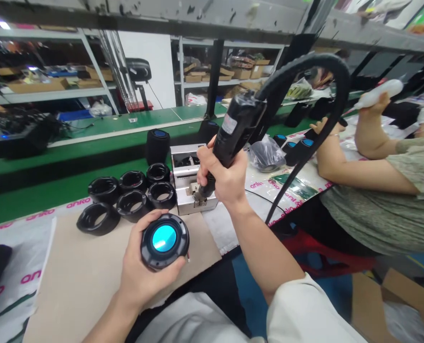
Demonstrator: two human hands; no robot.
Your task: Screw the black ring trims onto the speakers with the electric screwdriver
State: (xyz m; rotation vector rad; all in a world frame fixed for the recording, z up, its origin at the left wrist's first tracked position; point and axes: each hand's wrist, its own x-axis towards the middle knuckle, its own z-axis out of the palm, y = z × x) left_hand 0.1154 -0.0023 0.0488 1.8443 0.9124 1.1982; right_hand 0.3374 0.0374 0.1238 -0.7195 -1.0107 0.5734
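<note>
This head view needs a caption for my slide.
Left hand holds a round, blue-centred black part; right hand grips a black tool.

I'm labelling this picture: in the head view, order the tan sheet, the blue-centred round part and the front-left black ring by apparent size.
1. Tan sheet
2. Blue-centred round part
3. Front-left black ring
The part looks nearer the camera, so its true rank is unsure.
</note>
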